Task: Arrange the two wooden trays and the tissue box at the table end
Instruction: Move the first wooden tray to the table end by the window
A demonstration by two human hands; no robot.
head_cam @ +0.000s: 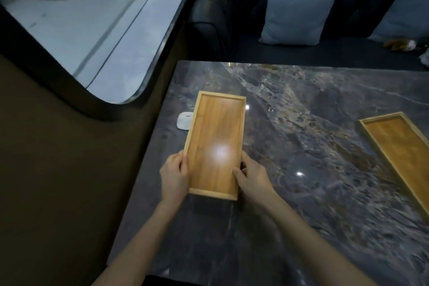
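Note:
A long wooden tray (pixel 216 123) lies lengthwise near the left end of the dark marble table (pixel 301 169). My left hand (pixel 174 176) grips its left rim near the close end, and my right hand (pixel 251 176) grips the right rim opposite. A second wooden tray (pixel 399 151) lies at an angle at the right side, cut off by the frame edge. A small white object (pixel 183 121) sits just left of the held tray, partly hidden by it; I cannot tell whether it is the tissue box.
A dark sofa (pixel 255 49) with two light blue cushions (pixel 299 7) runs behind the table's far edge. A small brown and white object (pixel 401 44) lies on the seat at right. A curved window (pixel 81 25) and dark wall border the table's left end.

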